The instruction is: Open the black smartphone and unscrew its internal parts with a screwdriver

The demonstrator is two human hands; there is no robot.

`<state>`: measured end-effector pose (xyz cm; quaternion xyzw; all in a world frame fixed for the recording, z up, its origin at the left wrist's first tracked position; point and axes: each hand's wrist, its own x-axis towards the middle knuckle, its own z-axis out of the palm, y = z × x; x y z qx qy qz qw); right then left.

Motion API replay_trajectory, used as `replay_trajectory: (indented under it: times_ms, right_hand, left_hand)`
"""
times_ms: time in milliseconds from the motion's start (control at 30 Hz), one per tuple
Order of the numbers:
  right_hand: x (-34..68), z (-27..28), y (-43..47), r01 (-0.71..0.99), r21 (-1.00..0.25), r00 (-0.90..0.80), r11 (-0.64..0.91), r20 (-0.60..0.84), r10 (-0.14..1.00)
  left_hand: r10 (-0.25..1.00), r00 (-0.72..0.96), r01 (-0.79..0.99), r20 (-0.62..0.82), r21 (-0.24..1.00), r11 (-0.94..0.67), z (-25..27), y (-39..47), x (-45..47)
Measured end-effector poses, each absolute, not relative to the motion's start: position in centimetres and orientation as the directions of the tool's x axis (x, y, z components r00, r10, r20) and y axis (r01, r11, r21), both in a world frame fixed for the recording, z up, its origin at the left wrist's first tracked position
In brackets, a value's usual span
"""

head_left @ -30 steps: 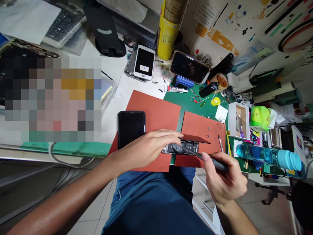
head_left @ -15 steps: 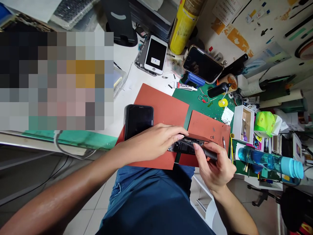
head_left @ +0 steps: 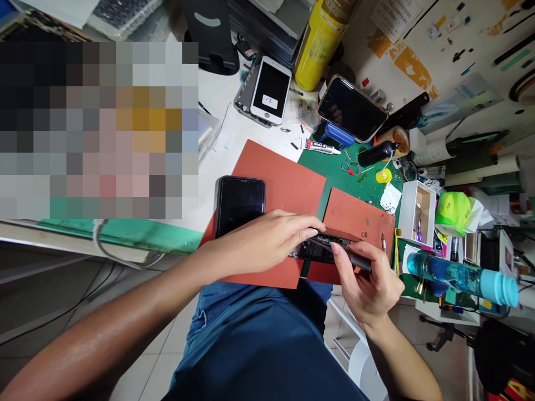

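Note:
An opened phone (head_left: 314, 252), its dark inner parts showing, lies over the gap between two reddish-brown mats. My left hand (head_left: 278, 239) reaches in from the left with thumb and fingers closed at the phone's far edge, covering its left part. In my right hand (head_left: 371, 281) is a black-handled tool (head_left: 360, 262), gripped between thumb and fingers at the phone's right end. Its slim shaft slants left over the phone's insides towards my left fingertips; the tip is too small to make out. Left of my hand, a dark-screened phone (head_left: 241, 203) lies partly behind my forearm.
The larger mat (head_left: 280, 167) and smaller mat (head_left: 355, 211) lie on the bench. Beyond them are a glue tube (head_left: 320, 146), scissors (head_left: 351, 167), a white phone (head_left: 271, 92) and a propped phone (head_left: 353, 108). A blue bottle (head_left: 460, 277) stands at right. The upper left is pixelated.
The view has shifted slightly. Both hands keep nearly the same place and hold at the opened phone; the tool has barely moved.

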<state>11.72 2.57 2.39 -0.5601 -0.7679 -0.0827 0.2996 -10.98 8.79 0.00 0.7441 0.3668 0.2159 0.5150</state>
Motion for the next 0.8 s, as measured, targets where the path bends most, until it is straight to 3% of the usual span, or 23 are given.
replay_trajectory:
  times_ms: [233,467,633,800]
  right_hand:
    - [11.5,3.1,2.9,0.896,-0.159,-0.276,0.415,0.532,0.8]
    - [11.2,5.8,4.0,0.729,-0.266,-0.565,0.631,0.286,0.774]
    - [11.1,6.1,5.0,0.718,-0.085,-0.632,0.691,0.335,0.698]
    - [11.1,5.9,5.4,0.7,-0.155,-0.63,0.698,0.328,0.704]
  left_hand:
    - [0.767,0.639,0.319,-0.059,0.928,-0.194,-0.1,8.8,-11.0]
    - [0.772,0.634,0.304,-0.042,0.931,-0.199,-0.2,8.8,-10.9]
    - [0.773,0.633,0.29,-0.027,0.935,-0.205,-0.1,8.8,-10.9]
    - [0.772,0.635,0.288,-0.024,0.935,-0.208,0.1,8.9,-10.9]
